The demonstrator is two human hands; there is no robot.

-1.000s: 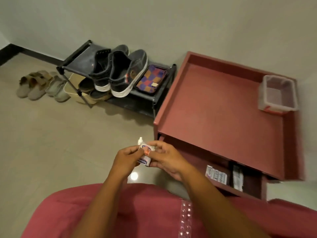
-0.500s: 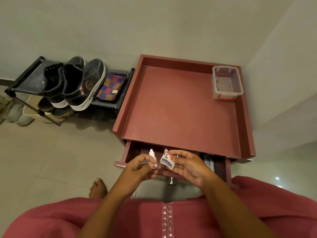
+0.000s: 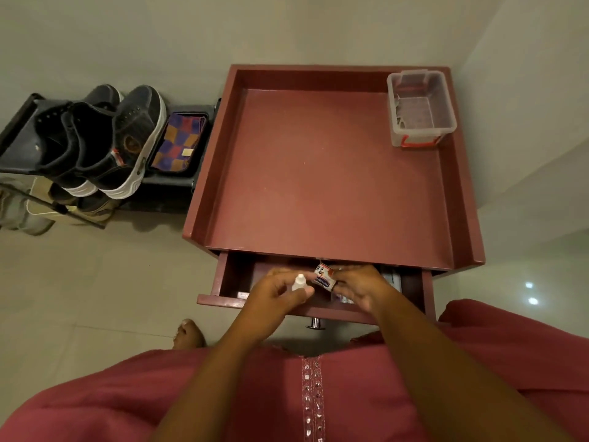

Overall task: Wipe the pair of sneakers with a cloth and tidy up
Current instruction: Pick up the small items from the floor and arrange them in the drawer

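Sneakers [image 3: 105, 141] sit side by side on the rack [image 3: 19, 122] at the left of the frame, toes to the wall, white soles my way. Just beside them, on the same shelf, lies the chequered cloth [image 3: 178, 140], folded in a dark tray and well apart from my hands. Whether the shoes have been wiped I can't tell from here; they look tidy on the rack, so I'd guess the wiping is over and I'm in the tidying part.

Down at the lower middle, over the open drawer [image 3: 229, 275], my left hand [image 3: 271, 295] pinches a small white bottle [image 3: 299, 282] between thumb and fingers. My right hand [image 3: 360, 287] grips its little printed box [image 3: 323, 277], fingers curled round it, the two held close together. My read: the bottle goes into the box, then the box into the drawer.

Above the drawer, the red tabletop [image 3: 318, 170] carries only a clear plastic tub [image 3: 420, 110] in its upper right corner.

Left to do, as I judge it: box the bottle, stow it, shut the drawer.
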